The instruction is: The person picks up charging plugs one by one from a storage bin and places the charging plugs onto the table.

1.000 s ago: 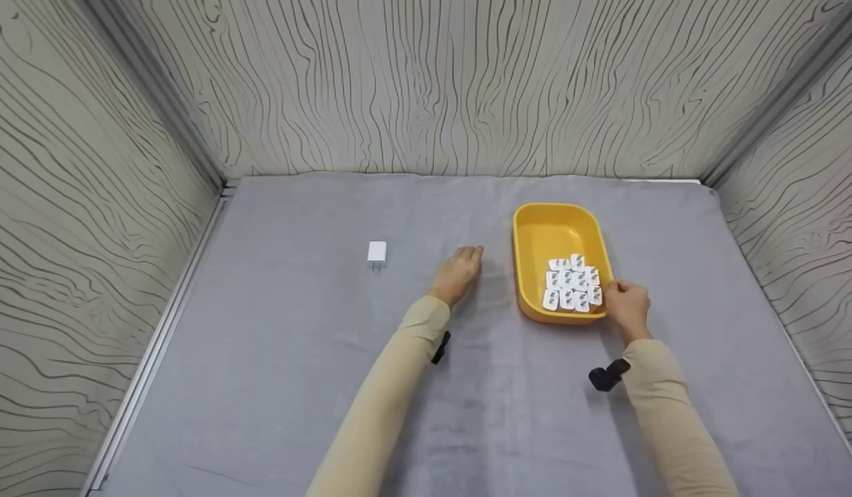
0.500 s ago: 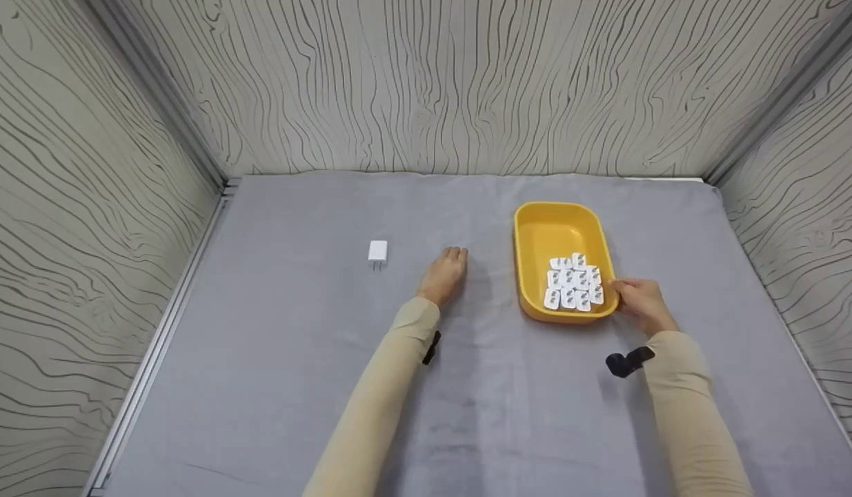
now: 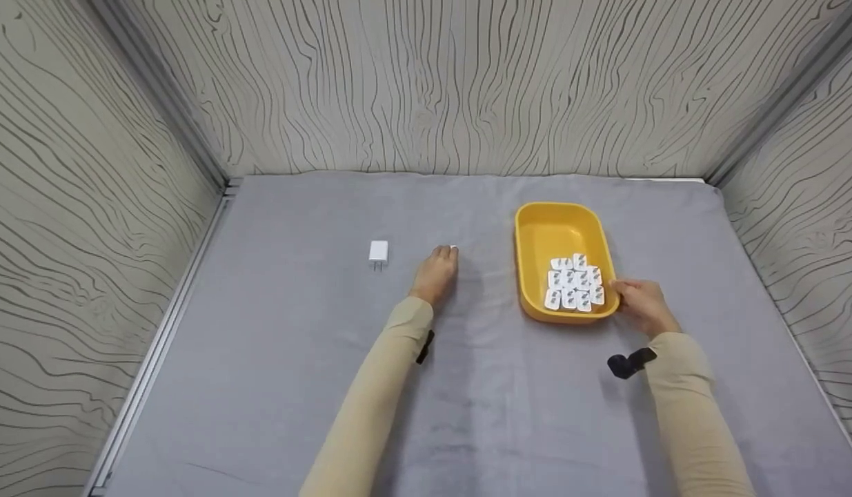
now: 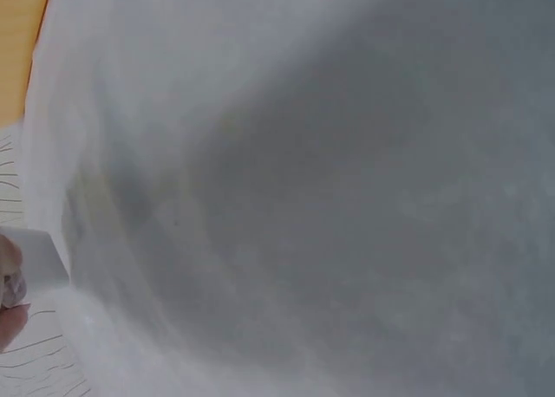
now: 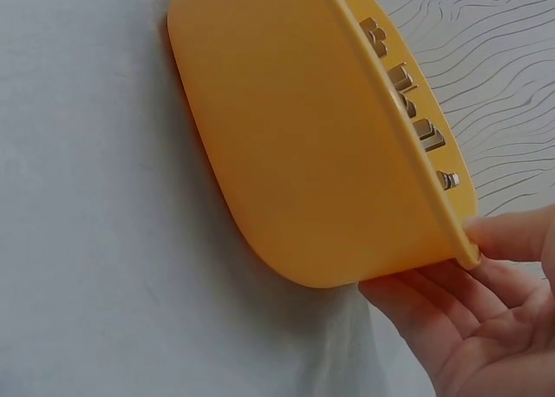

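Observation:
In the head view my left hand [image 3: 435, 276] reaches over the grey cloth, left of a yellow plastic tub [image 3: 526, 297]. A white edge shows at its fingertips there; the left wrist view has a plain white block [image 4: 42, 257] pinched between finger and thumb, mostly cut off by the frame. My right hand [image 3: 641, 304] grips the tub's near right rim, thumb on top and fingers underneath in the right wrist view. Several small white pieces with dark marks [image 3: 568, 279] lie in the tub's near half. A white plug-in charger [image 3: 378, 251] with two prongs lies left of my left hand.
Grey cloth [image 3: 294, 331] covers the table. Wood-grain patterned panels [image 3: 426, 90] stand at the back and both sides. A metal rail [image 3: 156, 345] runs along the left edge.
My left hand has moved left, away from the tub, and a white edge now shows at its fingertips. My right hand has shifted slightly right at the rim; the tub stays nearly in place.

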`<state>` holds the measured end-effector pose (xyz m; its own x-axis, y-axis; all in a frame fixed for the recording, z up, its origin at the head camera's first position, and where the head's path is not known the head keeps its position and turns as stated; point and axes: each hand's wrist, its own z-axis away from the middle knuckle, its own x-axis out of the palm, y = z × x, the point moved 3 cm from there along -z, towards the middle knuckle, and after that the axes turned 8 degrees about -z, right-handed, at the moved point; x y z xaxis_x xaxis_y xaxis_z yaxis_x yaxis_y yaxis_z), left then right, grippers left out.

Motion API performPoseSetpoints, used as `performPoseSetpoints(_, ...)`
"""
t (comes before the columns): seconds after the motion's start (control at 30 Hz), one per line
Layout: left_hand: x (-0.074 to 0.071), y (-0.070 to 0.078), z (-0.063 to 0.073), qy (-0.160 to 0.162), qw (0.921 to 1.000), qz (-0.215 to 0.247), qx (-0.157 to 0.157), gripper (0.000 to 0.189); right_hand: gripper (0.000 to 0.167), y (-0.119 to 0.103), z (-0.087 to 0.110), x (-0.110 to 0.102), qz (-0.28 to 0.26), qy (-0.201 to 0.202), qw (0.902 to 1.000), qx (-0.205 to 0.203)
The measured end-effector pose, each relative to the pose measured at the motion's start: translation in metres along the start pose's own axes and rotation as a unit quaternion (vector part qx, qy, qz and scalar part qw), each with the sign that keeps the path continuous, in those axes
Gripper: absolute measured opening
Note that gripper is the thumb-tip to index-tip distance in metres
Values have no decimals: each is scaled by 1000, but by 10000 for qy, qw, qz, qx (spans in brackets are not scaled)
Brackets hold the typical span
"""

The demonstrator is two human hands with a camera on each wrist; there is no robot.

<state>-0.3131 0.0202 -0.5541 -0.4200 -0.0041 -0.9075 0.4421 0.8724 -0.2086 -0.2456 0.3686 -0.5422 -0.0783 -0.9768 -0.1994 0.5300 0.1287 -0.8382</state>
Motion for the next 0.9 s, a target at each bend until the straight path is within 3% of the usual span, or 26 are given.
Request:
performPoseSetpoints(0.2,-1,-10,1,202,9996,108,-140,23,54,0,1,1,-2,73,10000,-4)
performPoseSetpoints(0.43,-1,-20,4,456,9977,-311,-383,22,55,-1,2,2,100,108,9997,-210)
performPoseSetpoints(0.9,7,-35,11,630,9946,-382,-728,17,55,-1,1,1,422,198,9989,-19)
